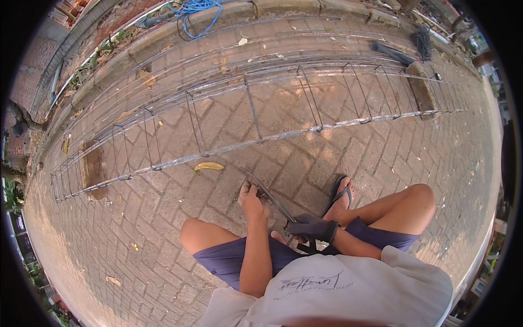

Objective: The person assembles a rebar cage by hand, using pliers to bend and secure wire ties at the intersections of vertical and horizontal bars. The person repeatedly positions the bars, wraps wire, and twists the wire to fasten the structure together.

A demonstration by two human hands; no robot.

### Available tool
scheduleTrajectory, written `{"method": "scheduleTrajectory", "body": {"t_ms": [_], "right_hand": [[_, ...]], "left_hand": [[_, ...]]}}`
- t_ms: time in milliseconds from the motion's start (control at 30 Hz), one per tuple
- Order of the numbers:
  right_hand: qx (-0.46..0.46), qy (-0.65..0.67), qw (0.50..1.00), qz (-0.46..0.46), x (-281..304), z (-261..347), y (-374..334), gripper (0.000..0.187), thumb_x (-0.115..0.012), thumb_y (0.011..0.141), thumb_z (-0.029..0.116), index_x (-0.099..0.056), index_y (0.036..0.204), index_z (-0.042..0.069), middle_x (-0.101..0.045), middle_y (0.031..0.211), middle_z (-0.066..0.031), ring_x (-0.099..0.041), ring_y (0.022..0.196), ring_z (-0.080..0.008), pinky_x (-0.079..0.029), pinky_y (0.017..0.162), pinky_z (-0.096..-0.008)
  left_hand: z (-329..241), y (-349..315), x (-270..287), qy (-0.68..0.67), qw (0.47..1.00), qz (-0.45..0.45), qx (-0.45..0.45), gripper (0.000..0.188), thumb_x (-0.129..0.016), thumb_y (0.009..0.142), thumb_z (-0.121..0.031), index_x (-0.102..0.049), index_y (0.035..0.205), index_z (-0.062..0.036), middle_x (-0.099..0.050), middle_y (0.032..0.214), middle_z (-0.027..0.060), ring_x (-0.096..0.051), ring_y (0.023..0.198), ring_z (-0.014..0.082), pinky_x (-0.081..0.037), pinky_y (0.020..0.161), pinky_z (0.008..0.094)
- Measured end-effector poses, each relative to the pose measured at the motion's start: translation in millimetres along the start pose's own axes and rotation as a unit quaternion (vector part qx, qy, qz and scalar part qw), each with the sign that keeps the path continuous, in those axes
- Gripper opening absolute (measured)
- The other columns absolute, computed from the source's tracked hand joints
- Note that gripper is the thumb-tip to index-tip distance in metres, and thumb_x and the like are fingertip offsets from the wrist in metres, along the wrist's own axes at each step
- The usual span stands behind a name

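My right hand [311,228], in a dark glove, is closed round the lower end of a slim dark metal rod [275,200]. The rod slants up and to the left from the glove, away from my body. My bare left hand [253,203] is beside the rod's upper part, its fingers curled in. Whether those fingers grip the rod or some small piece is hard to make out. Beyond both hands lies a long rebar cage [260,139], made of straight bars with thin stirrups across them. It rests on a left block [92,170] and a right block [422,90].
I sit on herringbone paving [163,218] with knees apart, one foot in a black flip-flop [335,197]. A yellow leaf [209,165] lies between me and the cage. Behind it are long bars, dark bundled rods [393,53], a stone curb [218,19] and blue cord [197,7].
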State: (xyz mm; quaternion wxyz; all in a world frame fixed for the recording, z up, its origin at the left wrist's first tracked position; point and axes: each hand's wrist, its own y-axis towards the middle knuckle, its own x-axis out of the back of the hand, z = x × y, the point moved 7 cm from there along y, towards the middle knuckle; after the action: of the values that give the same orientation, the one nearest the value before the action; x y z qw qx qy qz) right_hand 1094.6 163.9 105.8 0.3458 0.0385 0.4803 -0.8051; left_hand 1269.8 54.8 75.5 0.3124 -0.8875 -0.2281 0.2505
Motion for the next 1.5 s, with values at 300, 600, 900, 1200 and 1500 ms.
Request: {"method": "scheduleTrajectory", "body": {"t_ms": [300,600,900,1200,1500], "right_hand": [[0.091,-0.497,0.819,-0.273,53.8,73.7,1.7,0.053,-0.061,0.088,0.038,-0.064,0.136,0.016,-0.064,0.123,-0.0231,-0.066,0.106,-0.0412,-0.046,0.091,-0.0514],[0.394,-0.420,0.692,-0.435,84.9,185.9,-55.3,0.061,-0.070,0.092,0.038,-0.058,0.146,0.015,-0.049,0.148,-0.0275,-0.050,0.134,-0.0454,-0.030,0.116,-0.0581],[0.398,-0.368,0.823,-0.171,177.2,193.9,-116.3,0.014,-0.070,0.089,0.024,-0.073,0.088,0.010,-0.071,0.091,-0.0122,-0.067,0.091,-0.0355,-0.052,0.085,-0.0456],[0.495,-0.124,0.858,0.050,243.6,192.6,-157.3,0.021,-0.076,0.086,0.017,-0.073,0.098,0.000,-0.071,0.087,-0.0111,-0.068,0.082,-0.0236,-0.055,0.074,-0.0392],[0.469,0.058,0.876,-0.098,297.1,198.3,-161.7,0.041,-0.075,0.095,0.029,-0.064,0.120,-0.001,-0.071,0.102,-0.0067,-0.065,0.091,-0.0125,-0.053,0.081,-0.0301]], "left_hand": [[29.7,30.3,122.4,0.089,0.947,-0.309,-0.021,0.023,-0.049,0.103,-0.002,-0.065,0.119,0.0008,-0.068,0.096,0.0129,-0.065,0.064,0.0199,-0.051,0.053,0.0308],[-62.6,-32.5,-76.3,0.511,0.790,0.097,-0.325,0.017,-0.056,0.098,0.000,-0.070,0.106,0.0017,-0.077,0.095,0.0172,-0.067,0.067,0.0300,-0.053,0.064,0.0390],[-65.7,-94.8,-214.2,0.613,0.716,0.266,-0.199,0.008,-0.061,0.098,-0.005,-0.068,0.097,-0.0003,-0.075,0.081,0.0160,-0.071,0.064,0.0256,-0.053,0.061,0.0360],[-56.9,-130.5,-321.1,0.637,0.618,0.455,0.062,0.019,-0.055,0.102,-0.012,-0.071,0.106,-0.0031,-0.056,0.065,0.0036,-0.052,0.058,0.0131,-0.043,0.054,0.0317],[-27.0,-80.3,-409.2,0.301,0.877,0.292,-0.236,0.032,-0.058,0.106,-0.019,-0.070,0.092,0.0068,-0.065,0.102,0.0098,-0.064,0.089,0.0148,-0.051,0.069,0.0304]]}}
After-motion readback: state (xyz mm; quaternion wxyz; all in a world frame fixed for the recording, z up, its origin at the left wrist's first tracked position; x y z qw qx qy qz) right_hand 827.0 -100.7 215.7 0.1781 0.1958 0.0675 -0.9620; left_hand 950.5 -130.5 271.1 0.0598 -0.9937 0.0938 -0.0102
